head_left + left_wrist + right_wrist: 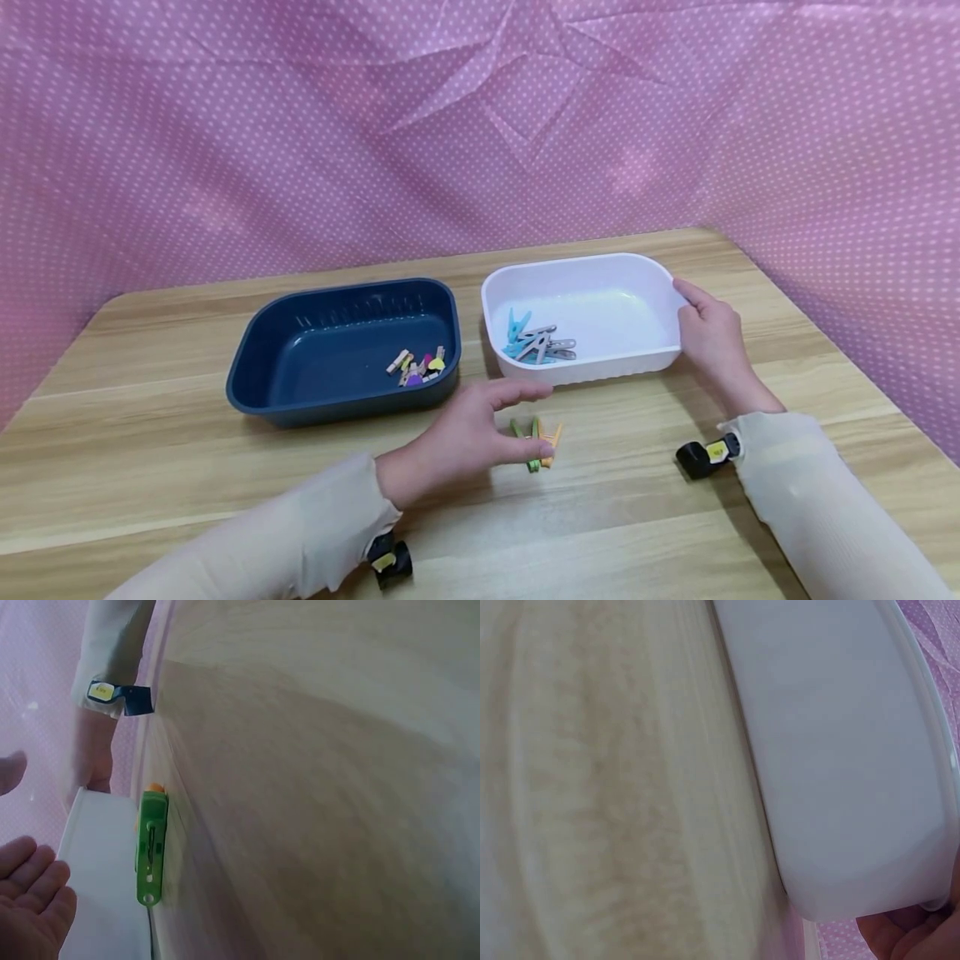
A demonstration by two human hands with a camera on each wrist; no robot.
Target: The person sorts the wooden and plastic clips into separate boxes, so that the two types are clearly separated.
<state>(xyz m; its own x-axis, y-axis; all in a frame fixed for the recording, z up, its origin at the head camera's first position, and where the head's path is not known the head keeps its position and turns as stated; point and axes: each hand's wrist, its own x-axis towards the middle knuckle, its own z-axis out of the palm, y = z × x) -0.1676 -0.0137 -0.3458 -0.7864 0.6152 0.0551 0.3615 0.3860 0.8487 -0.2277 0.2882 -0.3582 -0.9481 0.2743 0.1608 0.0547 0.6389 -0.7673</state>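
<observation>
My left hand (468, 429) hovers over the table with thumb and fingers spread apart. Close by its thumb stand a green clothespin (534, 458) and an orange clothespin (553, 435), side by side; the thumb tip partly covers the orange one. In the left wrist view the green clothespin (151, 847) hides most of the orange one. My right hand (712, 342) grips the right end of a white plastic basin (600, 367) by its rim. Light blue and grey clothespins (536, 343) lie in that basin's front left corner.
A dark blue basin (255, 375) stands left of the white one, with small wooden clothespins (416, 367) bearing coloured shapes in its front right corner. Both basins rest on a wood-grain table (600, 517). Pink dotted cloth (360, 150) hangs behind and at the sides.
</observation>
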